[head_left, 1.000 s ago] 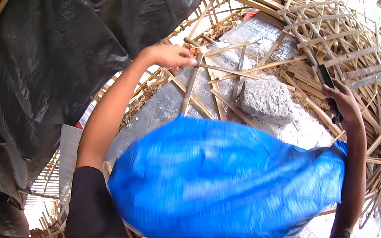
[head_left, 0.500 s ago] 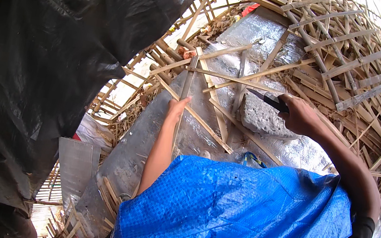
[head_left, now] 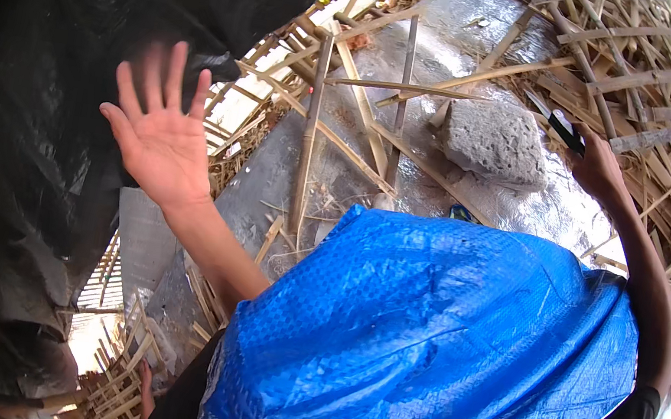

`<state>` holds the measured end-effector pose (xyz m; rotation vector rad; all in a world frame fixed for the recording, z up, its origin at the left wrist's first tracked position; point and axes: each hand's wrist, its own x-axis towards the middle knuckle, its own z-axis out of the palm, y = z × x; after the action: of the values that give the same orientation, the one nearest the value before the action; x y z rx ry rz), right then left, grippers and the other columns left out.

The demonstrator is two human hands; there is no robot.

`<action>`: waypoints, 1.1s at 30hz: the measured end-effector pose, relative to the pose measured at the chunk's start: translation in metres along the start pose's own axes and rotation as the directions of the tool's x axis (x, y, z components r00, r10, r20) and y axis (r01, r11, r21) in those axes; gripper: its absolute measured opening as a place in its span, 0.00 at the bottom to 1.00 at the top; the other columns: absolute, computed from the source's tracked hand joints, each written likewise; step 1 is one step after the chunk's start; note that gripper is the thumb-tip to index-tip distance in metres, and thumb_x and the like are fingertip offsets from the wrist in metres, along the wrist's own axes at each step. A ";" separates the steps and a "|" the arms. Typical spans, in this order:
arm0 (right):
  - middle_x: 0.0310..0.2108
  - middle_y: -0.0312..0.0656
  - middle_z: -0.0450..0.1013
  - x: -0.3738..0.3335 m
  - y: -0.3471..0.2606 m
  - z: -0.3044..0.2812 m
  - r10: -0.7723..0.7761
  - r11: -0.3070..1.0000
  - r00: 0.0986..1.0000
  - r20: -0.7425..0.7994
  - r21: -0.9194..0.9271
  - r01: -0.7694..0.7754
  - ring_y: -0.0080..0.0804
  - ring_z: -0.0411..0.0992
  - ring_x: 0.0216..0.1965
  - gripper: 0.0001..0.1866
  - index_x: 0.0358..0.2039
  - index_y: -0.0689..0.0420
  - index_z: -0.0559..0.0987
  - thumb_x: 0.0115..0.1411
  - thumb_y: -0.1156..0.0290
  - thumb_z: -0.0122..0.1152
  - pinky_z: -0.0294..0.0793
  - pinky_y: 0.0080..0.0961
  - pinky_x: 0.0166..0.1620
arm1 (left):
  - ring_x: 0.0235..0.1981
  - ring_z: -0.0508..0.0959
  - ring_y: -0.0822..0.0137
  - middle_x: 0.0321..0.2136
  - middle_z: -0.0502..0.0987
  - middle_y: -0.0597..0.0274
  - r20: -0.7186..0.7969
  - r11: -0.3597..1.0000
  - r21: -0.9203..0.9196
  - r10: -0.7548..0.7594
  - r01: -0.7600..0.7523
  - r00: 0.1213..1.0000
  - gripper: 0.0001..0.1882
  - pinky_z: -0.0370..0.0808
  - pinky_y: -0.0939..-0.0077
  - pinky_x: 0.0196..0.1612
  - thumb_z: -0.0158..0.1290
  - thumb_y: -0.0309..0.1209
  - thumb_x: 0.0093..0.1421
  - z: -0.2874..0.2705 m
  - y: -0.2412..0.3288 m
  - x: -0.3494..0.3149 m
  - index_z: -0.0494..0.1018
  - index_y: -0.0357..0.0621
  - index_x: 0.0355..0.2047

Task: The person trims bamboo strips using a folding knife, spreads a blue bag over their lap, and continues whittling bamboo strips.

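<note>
My left hand point(head_left: 165, 134) is raised at the left with its palm showing and its fingers spread. It holds nothing, and its fingertips are slightly blurred in front of the black plastic sheet. My right hand point(head_left: 601, 170) is closed around the dark handle of a knife point(head_left: 568, 130), its blade pointing up and to the left. Just left of that hand rests a rough grey stone block point(head_left: 495, 143). A flat bamboo strip point(head_left: 310, 135) lies lengthwise on the silvery sheet, with thinner strips point(head_left: 352, 157) crossing near it. Blue woven plastic point(head_left: 429, 338) covers my lap.
Black plastic sheeting point(head_left: 40, 136) hangs along the left side. A large heap of split bamboo point(head_left: 664, 187) fills the right, with lattice pieces on top. A grey panel point(head_left: 145, 236) stands at the lower left, near a woven bamboo basket point(head_left: 108, 397) and part of another person's limb point(head_left: 146, 390).
My left hand has let go of the flat bamboo strip and swung up to the left, opening wide. My right hand has moved the knife right, away from the stone and strips.
</note>
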<state>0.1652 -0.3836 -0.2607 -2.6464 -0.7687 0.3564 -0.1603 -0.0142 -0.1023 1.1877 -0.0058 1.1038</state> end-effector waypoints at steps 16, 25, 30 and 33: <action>0.40 0.52 0.77 0.005 -0.015 0.028 -0.243 0.970 0.970 0.021 0.030 0.242 0.55 0.75 0.45 0.23 0.54 0.56 0.73 0.57 0.72 0.65 0.71 0.47 0.44 | 0.73 0.49 0.56 0.73 0.47 0.50 0.470 0.350 -0.655 -0.505 0.669 0.724 0.32 0.70 0.53 0.60 0.29 0.51 0.75 0.059 -0.083 -0.046 0.52 0.45 0.71; 0.40 0.54 0.77 0.004 -0.025 0.029 -0.141 0.990 0.983 0.120 0.046 0.136 0.54 0.76 0.42 0.23 0.54 0.57 0.73 0.58 0.72 0.64 0.72 0.46 0.42 | 0.71 0.53 0.57 0.72 0.50 0.51 0.511 0.697 -0.170 -0.542 0.697 0.667 0.30 0.71 0.63 0.58 0.26 0.48 0.75 0.098 -0.083 -0.062 0.57 0.46 0.69; 0.34 0.46 0.77 -0.008 -0.062 0.003 -0.140 0.808 0.989 -0.041 0.573 0.138 0.33 0.75 0.36 0.26 0.54 0.64 0.73 0.61 0.63 0.66 0.73 0.30 0.41 | 0.71 0.54 0.59 0.70 0.56 0.50 0.522 0.735 -0.062 -0.553 0.676 0.649 0.30 0.70 0.70 0.54 0.31 0.50 0.74 0.117 -0.073 -0.071 0.60 0.47 0.68; 0.28 0.38 0.71 -0.029 -0.112 -0.041 -0.113 0.650 0.991 0.066 0.759 0.023 0.22 0.69 0.29 0.26 0.54 0.63 0.72 0.62 0.60 0.66 0.68 0.20 0.31 | 0.69 0.59 0.60 0.68 0.60 0.49 0.436 0.689 -0.089 -0.622 0.719 0.650 0.31 0.70 0.67 0.55 0.39 0.48 0.72 0.123 -0.065 -0.074 0.64 0.36 0.64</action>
<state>0.1035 -0.3227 -0.1748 -1.7975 -0.5671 0.6436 -0.0898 -0.1512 -0.1349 1.0115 0.0043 0.1794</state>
